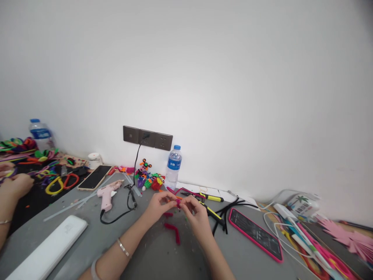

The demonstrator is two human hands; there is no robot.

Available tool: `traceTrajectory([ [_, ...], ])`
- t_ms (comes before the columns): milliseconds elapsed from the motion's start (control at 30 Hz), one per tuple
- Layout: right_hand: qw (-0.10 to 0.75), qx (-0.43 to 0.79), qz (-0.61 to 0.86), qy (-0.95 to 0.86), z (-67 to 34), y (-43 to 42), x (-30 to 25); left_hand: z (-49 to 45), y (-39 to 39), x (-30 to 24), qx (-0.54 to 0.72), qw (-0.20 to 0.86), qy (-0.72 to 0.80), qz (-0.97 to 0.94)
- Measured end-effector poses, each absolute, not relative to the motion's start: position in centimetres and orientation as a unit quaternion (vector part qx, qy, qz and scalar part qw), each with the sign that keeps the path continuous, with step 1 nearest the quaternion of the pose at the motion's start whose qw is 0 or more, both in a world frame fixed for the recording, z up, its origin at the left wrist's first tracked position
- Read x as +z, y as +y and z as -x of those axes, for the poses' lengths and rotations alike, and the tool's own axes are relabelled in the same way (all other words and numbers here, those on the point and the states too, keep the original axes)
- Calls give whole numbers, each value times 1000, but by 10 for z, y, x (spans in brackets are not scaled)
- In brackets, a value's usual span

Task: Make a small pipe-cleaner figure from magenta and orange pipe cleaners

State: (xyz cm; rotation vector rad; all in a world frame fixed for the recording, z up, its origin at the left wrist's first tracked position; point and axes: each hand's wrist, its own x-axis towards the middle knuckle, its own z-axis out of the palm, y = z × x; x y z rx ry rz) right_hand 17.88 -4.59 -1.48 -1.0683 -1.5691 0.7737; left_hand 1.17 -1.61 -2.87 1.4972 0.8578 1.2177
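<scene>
Between my fingertips is a small magenta pipe cleaner piece [178, 202], pinched from both sides above the grey table [157, 249]. My left hand [163, 205] closes thumb and forefinger on its left side. From the right, my right hand [192, 210] grips the same piece, and its exact shape is partly covered by fingers. A bent magenta pipe cleaner length [174, 230] lies on the table just below my hands, with a shorter bit near it. Yellow-and-black pliers [214, 214] rest beyond my right hand, beside black pipe cleaners [225, 212].
A pink glue gun [107, 194] with its cord lies to the left, near a white case [49, 249]. Behind stand a water bottle [174, 167] and small colourful figures [150, 179]. A pink-cased phone [256, 235] lies right. Another person's hand [19, 184] works at far left.
</scene>
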Motion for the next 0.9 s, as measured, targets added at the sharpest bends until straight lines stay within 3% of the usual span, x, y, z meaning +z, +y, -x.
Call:
traceTrajectory([
  [333, 517, 376, 445, -627, -178, -45, -19, -12, -16, -30, 502, 482, 358, -622],
  [900, 518, 347, 453, -638, -180, -43, -22, -15, -18, -27, 505, 468, 360, -630],
])
